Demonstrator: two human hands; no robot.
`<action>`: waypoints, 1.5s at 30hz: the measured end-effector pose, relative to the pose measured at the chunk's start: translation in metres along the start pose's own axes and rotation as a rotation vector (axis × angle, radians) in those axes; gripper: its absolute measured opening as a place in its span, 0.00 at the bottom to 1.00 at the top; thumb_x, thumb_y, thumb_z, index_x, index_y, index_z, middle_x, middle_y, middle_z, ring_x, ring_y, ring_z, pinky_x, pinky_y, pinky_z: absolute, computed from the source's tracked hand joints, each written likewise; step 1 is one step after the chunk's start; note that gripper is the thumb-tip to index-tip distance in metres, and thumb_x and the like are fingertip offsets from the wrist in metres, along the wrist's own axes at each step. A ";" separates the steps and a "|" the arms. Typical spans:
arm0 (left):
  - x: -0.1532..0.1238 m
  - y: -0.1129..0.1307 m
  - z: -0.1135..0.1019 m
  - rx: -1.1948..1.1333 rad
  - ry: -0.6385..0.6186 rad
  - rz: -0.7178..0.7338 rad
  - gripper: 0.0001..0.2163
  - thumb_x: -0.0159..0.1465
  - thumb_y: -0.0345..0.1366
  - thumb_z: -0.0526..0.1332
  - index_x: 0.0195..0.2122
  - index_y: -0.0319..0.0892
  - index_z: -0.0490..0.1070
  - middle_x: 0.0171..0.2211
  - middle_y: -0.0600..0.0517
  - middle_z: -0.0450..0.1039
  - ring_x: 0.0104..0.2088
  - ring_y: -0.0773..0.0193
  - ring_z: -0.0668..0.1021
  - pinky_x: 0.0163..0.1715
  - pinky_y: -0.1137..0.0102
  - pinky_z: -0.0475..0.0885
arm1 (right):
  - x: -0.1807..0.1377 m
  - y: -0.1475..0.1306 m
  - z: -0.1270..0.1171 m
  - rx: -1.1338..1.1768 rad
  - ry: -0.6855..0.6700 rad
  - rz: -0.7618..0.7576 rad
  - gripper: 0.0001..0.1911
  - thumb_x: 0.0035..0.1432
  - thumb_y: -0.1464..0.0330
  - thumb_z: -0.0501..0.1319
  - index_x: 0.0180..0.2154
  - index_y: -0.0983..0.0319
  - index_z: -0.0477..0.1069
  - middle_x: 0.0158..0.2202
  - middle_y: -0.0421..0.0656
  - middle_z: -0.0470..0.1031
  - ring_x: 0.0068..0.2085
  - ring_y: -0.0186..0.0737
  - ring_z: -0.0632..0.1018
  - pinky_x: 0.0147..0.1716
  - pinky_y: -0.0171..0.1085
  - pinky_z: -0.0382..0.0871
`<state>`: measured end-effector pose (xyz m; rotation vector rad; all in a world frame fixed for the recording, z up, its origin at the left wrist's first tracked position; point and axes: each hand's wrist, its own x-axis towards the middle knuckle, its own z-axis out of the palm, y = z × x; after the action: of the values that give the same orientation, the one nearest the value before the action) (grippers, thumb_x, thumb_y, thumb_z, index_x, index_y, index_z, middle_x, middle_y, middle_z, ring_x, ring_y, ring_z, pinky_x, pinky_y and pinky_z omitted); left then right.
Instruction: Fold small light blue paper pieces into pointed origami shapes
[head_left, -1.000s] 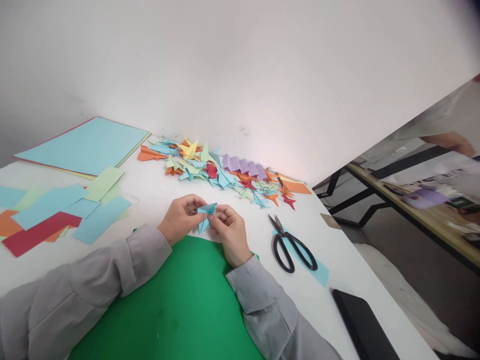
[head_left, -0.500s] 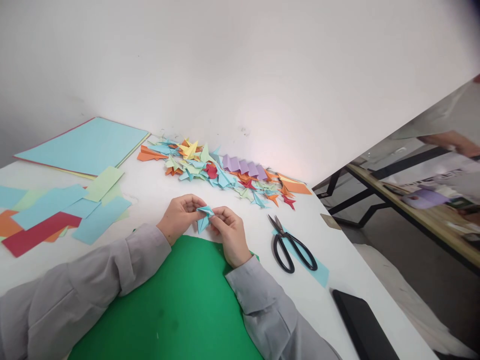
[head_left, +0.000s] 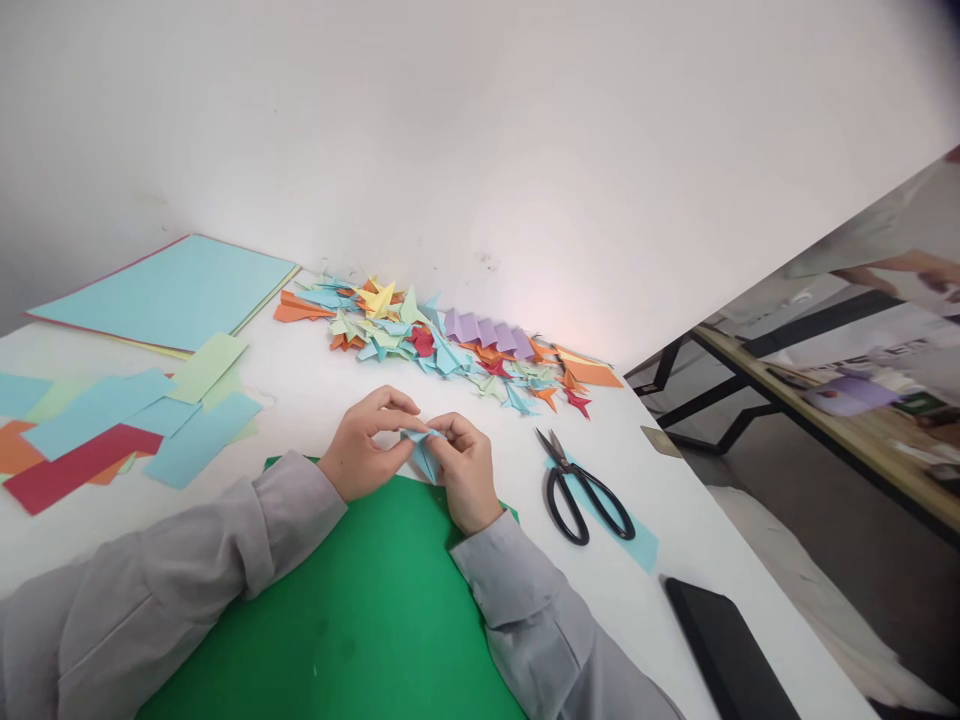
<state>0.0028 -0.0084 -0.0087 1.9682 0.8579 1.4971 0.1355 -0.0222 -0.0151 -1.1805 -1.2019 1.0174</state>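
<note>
A small folded piece of light blue paper (head_left: 425,458) is held between my two hands, above the far edge of a green sheet (head_left: 337,600). My left hand (head_left: 369,445) pinches it from the left, index finger and thumb reaching to its creased top. From the other side my right hand (head_left: 466,468) grips it between thumb and curled fingers. The fingertips cover part of the folds. Beyond the hands lies a heap of folded paper shapes (head_left: 450,358) in several colours.
Black-handled scissors (head_left: 589,495) lie partly open over a blue strip (head_left: 641,545) to the right, with a black flat object (head_left: 727,650) nearer me. Coloured paper rectangles (head_left: 90,465) spread on the left; large sheets (head_left: 172,295) sit behind. Another person's hand (head_left: 926,272) shows far right.
The blue paper has turned and shifted slightly right and down. My left hand has moved right, its fingers now stretched over the paper's top; my right hand stays almost in place.
</note>
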 end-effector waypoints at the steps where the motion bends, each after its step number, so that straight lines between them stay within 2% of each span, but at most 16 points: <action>1: 0.000 0.000 0.000 -0.001 -0.013 0.003 0.10 0.50 0.22 0.58 0.29 0.41 0.75 0.32 0.49 0.69 0.33 0.66 0.73 0.31 0.71 0.71 | 0.000 -0.001 0.000 -0.020 -0.002 -0.017 0.03 0.41 0.72 0.57 0.24 0.62 0.69 0.19 0.35 0.66 0.21 0.31 0.62 0.21 0.32 0.55; 6: 0.000 -0.001 0.001 -0.003 -0.036 -0.030 0.09 0.52 0.23 0.57 0.27 0.40 0.74 0.27 0.50 0.72 0.30 0.66 0.74 0.30 0.71 0.71 | 0.000 -0.002 0.000 -0.049 -0.017 -0.044 0.03 0.41 0.73 0.57 0.23 0.62 0.69 0.21 0.36 0.67 0.23 0.32 0.63 0.22 0.32 0.56; 15: 0.001 0.001 0.000 -0.007 -0.017 -0.117 0.08 0.52 0.25 0.58 0.27 0.42 0.76 0.27 0.50 0.73 0.29 0.66 0.75 0.30 0.72 0.70 | -0.002 0.000 -0.001 -0.086 -0.034 -0.036 0.03 0.43 0.71 0.56 0.25 0.62 0.68 0.20 0.36 0.66 0.22 0.32 0.63 0.23 0.33 0.56; 23: 0.001 0.002 0.001 -0.022 0.057 -0.070 0.08 0.50 0.23 0.59 0.25 0.41 0.75 0.25 0.51 0.73 0.26 0.68 0.74 0.23 0.74 0.68 | 0.000 0.000 -0.001 -0.042 0.013 0.002 0.02 0.42 0.72 0.56 0.23 0.62 0.68 0.19 0.34 0.63 0.21 0.31 0.61 0.22 0.32 0.55; 32: 0.001 0.005 -0.001 0.001 0.106 -0.025 0.07 0.50 0.24 0.60 0.26 0.41 0.75 0.25 0.50 0.73 0.27 0.67 0.74 0.26 0.72 0.70 | 0.001 0.001 -0.001 -0.038 0.036 0.042 0.02 0.41 0.71 0.57 0.22 0.62 0.67 0.18 0.34 0.63 0.20 0.31 0.61 0.21 0.32 0.55; 45: 0.002 0.005 -0.002 -0.027 0.142 -0.064 0.05 0.53 0.28 0.60 0.28 0.41 0.75 0.28 0.49 0.72 0.27 0.67 0.73 0.26 0.72 0.71 | 0.003 0.002 -0.002 -0.006 0.087 0.057 0.03 0.40 0.71 0.57 0.22 0.62 0.68 0.18 0.34 0.63 0.20 0.31 0.61 0.20 0.32 0.53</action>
<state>0.0025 -0.0103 -0.0032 1.8149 0.9456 1.6177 0.1383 -0.0195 -0.0172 -1.2570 -1.1091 0.9950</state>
